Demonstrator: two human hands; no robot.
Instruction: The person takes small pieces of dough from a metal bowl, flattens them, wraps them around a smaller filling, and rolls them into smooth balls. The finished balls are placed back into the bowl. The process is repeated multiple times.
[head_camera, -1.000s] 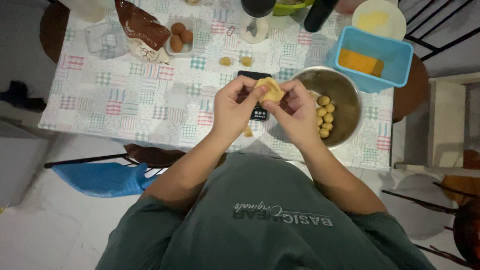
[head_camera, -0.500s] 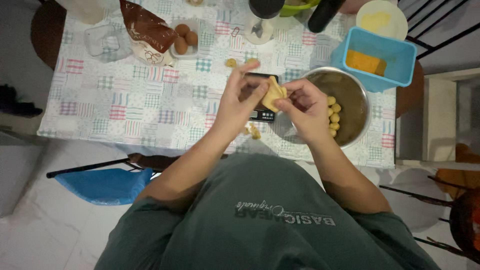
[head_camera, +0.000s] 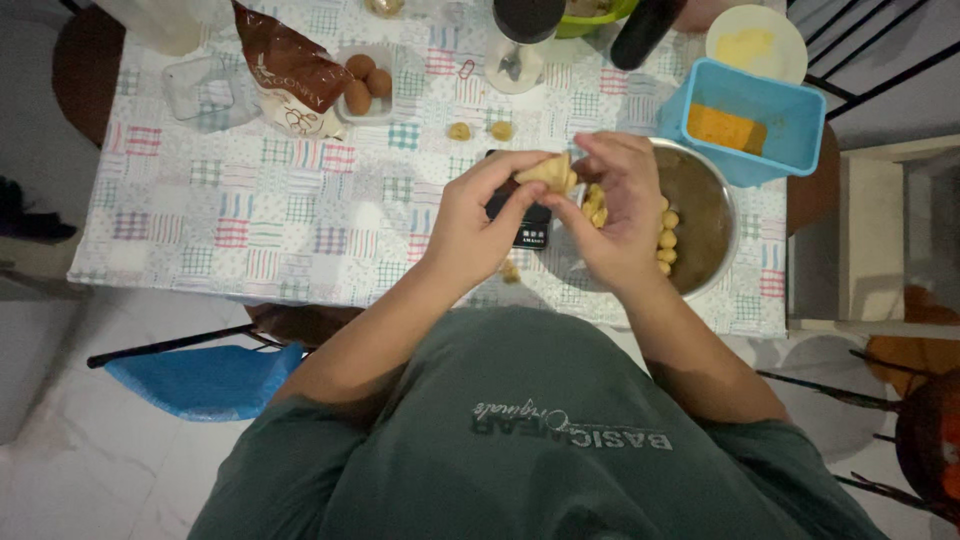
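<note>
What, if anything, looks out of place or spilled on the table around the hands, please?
Only small things: two dough balls lie loose on the tablecloth, apart from the batch in the metal bowl, and a scrap of dough sits near the table edge. Nothing looks spilled or damaged.

I see open table (head_camera: 250, 225) left of my hands; the far edge is crowded by a brown bag (head_camera: 290, 70) and eggs (head_camera: 365, 80), and the metal bowl (head_camera: 705, 215) and blue tub (head_camera: 760, 115) block the right.
</note>
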